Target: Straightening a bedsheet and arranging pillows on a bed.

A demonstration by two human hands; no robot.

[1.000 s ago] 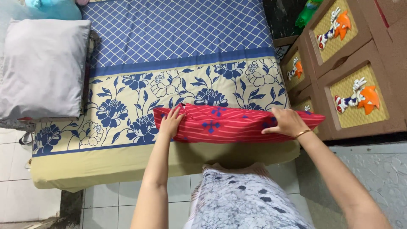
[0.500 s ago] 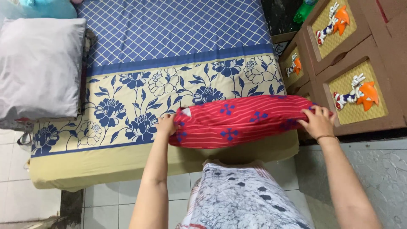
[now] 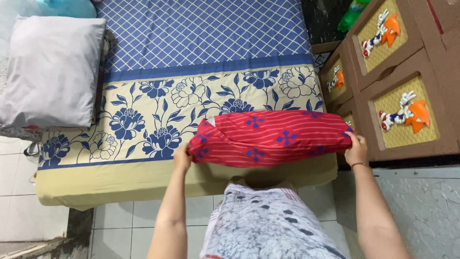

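Red pillow with thin pale stripes and blue cross shapes, lying sideways over the near edge of the bed. Gripped at both short ends. Left hand at the left end, fingers curled shut around the corner of the red cloth, thumb side tucked under it. Right hand at the right end, fingers bent tight over that corner, pinching the cloth too. Thin bangle on the right wrist. Both arms stretched out, well apart, with the pillow between them.

Under the pillow, a bed sheet with blue squares at the far part and big blue flowers on cream near the front. Plain tan strip along the front edge, just below the pillow. Grey pillow at the far left of the bed, well apart from the red one. Brown drawers just beside the right end of the bed, with yellow panels and orange and white cartoon figures on them. Right hand very near the drawers; touching or not, hard to tell. White tiled floor below the bed. Grey and white patterned clothes at the bottom, between the arms.
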